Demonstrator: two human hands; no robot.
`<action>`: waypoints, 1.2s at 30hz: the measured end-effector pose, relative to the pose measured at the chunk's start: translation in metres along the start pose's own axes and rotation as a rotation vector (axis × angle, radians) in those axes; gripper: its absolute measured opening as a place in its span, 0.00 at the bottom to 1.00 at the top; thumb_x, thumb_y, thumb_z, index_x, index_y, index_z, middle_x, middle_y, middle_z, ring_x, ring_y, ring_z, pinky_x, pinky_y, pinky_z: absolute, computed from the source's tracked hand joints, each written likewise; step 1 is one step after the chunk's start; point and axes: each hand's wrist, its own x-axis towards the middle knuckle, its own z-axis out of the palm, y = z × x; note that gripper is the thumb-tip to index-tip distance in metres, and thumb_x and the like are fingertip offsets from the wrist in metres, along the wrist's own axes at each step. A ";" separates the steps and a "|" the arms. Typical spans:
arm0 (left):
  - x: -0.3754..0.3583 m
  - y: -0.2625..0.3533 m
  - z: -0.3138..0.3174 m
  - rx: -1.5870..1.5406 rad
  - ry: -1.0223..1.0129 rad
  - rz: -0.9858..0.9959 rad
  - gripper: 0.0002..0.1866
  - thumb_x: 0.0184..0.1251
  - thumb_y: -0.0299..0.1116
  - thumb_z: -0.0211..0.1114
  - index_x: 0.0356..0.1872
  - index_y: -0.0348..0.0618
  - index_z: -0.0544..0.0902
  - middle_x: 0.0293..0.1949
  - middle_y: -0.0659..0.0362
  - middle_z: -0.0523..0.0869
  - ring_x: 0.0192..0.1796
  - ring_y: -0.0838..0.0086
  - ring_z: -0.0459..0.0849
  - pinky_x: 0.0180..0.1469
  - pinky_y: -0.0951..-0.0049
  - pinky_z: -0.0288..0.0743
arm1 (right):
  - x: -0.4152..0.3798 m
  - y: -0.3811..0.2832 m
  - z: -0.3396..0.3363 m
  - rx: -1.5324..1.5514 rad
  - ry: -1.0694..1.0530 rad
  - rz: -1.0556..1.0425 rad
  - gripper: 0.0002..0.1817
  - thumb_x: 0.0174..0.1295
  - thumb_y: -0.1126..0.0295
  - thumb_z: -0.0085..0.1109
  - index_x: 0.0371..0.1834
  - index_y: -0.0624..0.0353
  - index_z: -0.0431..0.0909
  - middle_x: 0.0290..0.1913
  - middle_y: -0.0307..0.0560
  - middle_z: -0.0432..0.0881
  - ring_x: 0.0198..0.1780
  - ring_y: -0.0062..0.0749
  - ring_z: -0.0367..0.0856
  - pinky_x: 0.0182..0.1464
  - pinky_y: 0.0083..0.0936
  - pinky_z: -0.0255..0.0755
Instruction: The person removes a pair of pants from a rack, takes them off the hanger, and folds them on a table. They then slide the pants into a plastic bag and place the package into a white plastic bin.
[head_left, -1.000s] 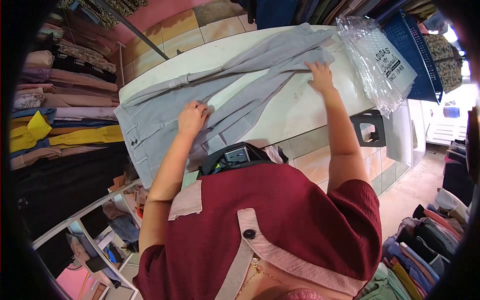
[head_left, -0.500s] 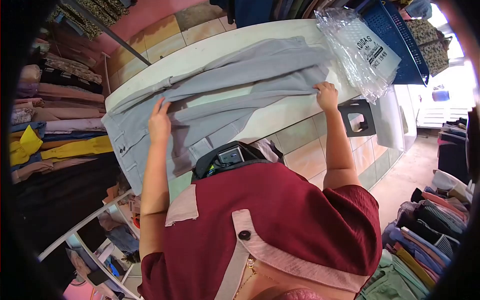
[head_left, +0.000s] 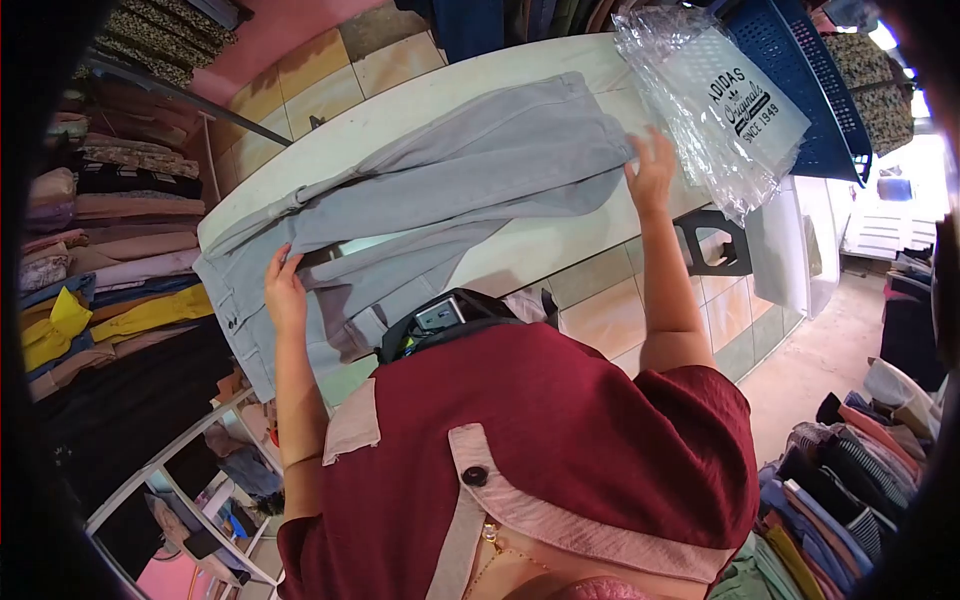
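Light grey trousers (head_left: 440, 160) lie stretched across a white table (head_left: 550, 250), with the waistband at the left and the leg ends at the right. My left hand (head_left: 285, 285) touches the trousers near the waist, its fingers apart. At the leg ends my right hand (head_left: 652, 170) is raised with spread fingers, beside the hem and holding nothing. The two legs lie one partly over the other, with a gap between them near the middle.
Clear plastic bags with printed letters (head_left: 745, 105) lie at the table's right end, beside a blue basket (head_left: 800, 85). Folded clothes (head_left: 130, 240) are stacked at the left, and more clothes (head_left: 840, 480) at the lower right. A black bag (head_left: 465, 320) is at my waist.
My right hand has let go of the trouser leg and its fingers have spread. The near leg has moved up against the other. My left hand has shifted left and down.
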 end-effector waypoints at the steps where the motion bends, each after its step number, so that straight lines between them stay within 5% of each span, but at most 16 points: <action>1: 0.002 0.000 -0.001 -0.008 -0.010 0.000 0.20 0.50 0.13 0.53 0.43 0.42 0.83 0.55 0.58 0.78 0.54 0.59 0.77 0.54 0.66 0.73 | -0.005 0.011 0.009 0.004 -0.007 0.002 0.19 0.45 0.73 0.62 0.45 0.50 0.76 0.41 0.49 0.81 0.47 0.45 0.78 0.52 0.36 0.69; 3: 0.006 -0.002 -0.001 0.019 -0.026 -0.006 0.20 0.49 0.13 0.52 0.41 0.42 0.83 0.55 0.58 0.78 0.54 0.59 0.77 0.54 0.65 0.73 | -0.015 0.038 0.038 0.489 -0.336 -0.218 0.10 0.44 0.75 0.58 0.32 0.55 0.75 0.41 0.46 0.81 0.46 0.43 0.78 0.48 0.34 0.70; 7: 0.009 0.004 -0.007 0.096 -0.027 0.024 0.19 0.47 0.13 0.52 0.38 0.42 0.84 0.53 0.57 0.79 0.53 0.58 0.77 0.55 0.65 0.72 | 0.031 0.042 0.017 0.458 -0.153 -0.339 0.03 0.46 0.77 0.54 0.25 0.57 0.74 0.41 0.44 0.80 0.46 0.43 0.78 0.47 0.34 0.70; 11: 0.000 -0.005 0.000 -0.047 -0.026 0.062 0.14 0.48 0.17 0.55 0.32 0.45 0.84 0.52 0.56 0.80 0.53 0.59 0.78 0.54 0.65 0.72 | -0.001 0.058 0.034 0.407 -0.381 -0.516 0.08 0.40 0.77 0.56 0.26 0.61 0.77 0.51 0.49 0.76 0.56 0.49 0.70 0.58 0.43 0.64; 18: -0.011 0.008 -0.022 0.072 -0.069 0.038 0.09 0.47 0.23 0.65 0.32 0.45 0.82 0.55 0.57 0.77 0.55 0.60 0.76 0.54 0.62 0.72 | -0.006 0.049 0.055 0.292 -0.433 -0.389 0.11 0.39 0.79 0.55 0.30 0.63 0.76 0.49 0.46 0.76 0.56 0.46 0.69 0.58 0.42 0.63; 21: -0.010 -0.020 -0.028 0.225 -0.042 0.185 0.12 0.47 0.29 0.68 0.36 0.47 0.81 0.55 0.56 0.77 0.53 0.62 0.77 0.54 0.59 0.71 | 0.044 0.060 0.029 0.312 -0.323 -0.328 0.14 0.43 0.78 0.54 0.37 0.63 0.77 0.48 0.47 0.77 0.54 0.47 0.71 0.57 0.41 0.63; 24: -0.013 -0.056 -0.027 0.041 -0.091 0.255 0.17 0.48 0.25 0.68 0.42 0.47 0.79 0.51 0.52 0.78 0.50 0.58 0.78 0.51 0.59 0.73 | 0.106 0.054 -0.023 0.287 -0.248 -0.293 0.12 0.49 0.78 0.54 0.39 0.63 0.78 0.48 0.50 0.78 0.52 0.48 0.72 0.56 0.39 0.64; 26: -0.009 -0.063 -0.036 -0.230 -0.222 -0.129 0.21 0.51 0.20 0.65 0.47 0.47 0.75 0.45 0.49 0.80 0.47 0.55 0.80 0.48 0.62 0.74 | 0.138 0.049 -0.037 0.201 -0.259 -0.299 0.11 0.52 0.77 0.55 0.40 0.63 0.79 0.48 0.52 0.79 0.50 0.49 0.74 0.55 0.37 0.65; 27: -0.005 -0.068 -0.041 -0.235 -0.219 -0.115 0.21 0.51 0.20 0.65 0.47 0.47 0.75 0.45 0.49 0.80 0.47 0.55 0.80 0.48 0.62 0.74 | 0.147 0.047 -0.034 0.189 -0.252 -0.292 0.11 0.52 0.77 0.55 0.40 0.63 0.79 0.48 0.52 0.79 0.50 0.49 0.74 0.55 0.37 0.65; 31: 0.038 -0.080 -0.089 -0.310 0.265 0.080 0.32 0.54 0.13 0.58 0.60 0.53 0.68 0.39 0.48 0.81 0.44 0.53 0.81 0.44 0.68 0.74 | 0.203 0.040 -0.023 0.185 -0.271 -0.412 0.10 0.53 0.77 0.56 0.39 0.65 0.79 0.46 0.53 0.80 0.49 0.49 0.76 0.55 0.36 0.67; 32: 0.048 -0.086 -0.113 -0.270 0.251 0.021 0.32 0.55 0.13 0.57 0.61 0.54 0.69 0.41 0.47 0.81 0.45 0.54 0.82 0.45 0.67 0.74 | 0.216 0.036 -0.029 0.237 -0.219 -0.445 0.10 0.53 0.77 0.57 0.38 0.65 0.79 0.45 0.53 0.80 0.49 0.49 0.76 0.54 0.36 0.68; 36: 0.065 -0.102 -0.199 -0.023 0.467 0.194 0.23 0.48 0.11 0.56 0.47 0.41 0.78 0.43 0.51 0.82 0.48 0.58 0.81 0.50 0.66 0.74 | 0.251 -0.003 -0.090 0.393 -0.047 -0.336 0.15 0.54 0.80 0.58 0.46 0.59 0.78 0.46 0.50 0.81 0.48 0.40 0.79 0.52 0.32 0.70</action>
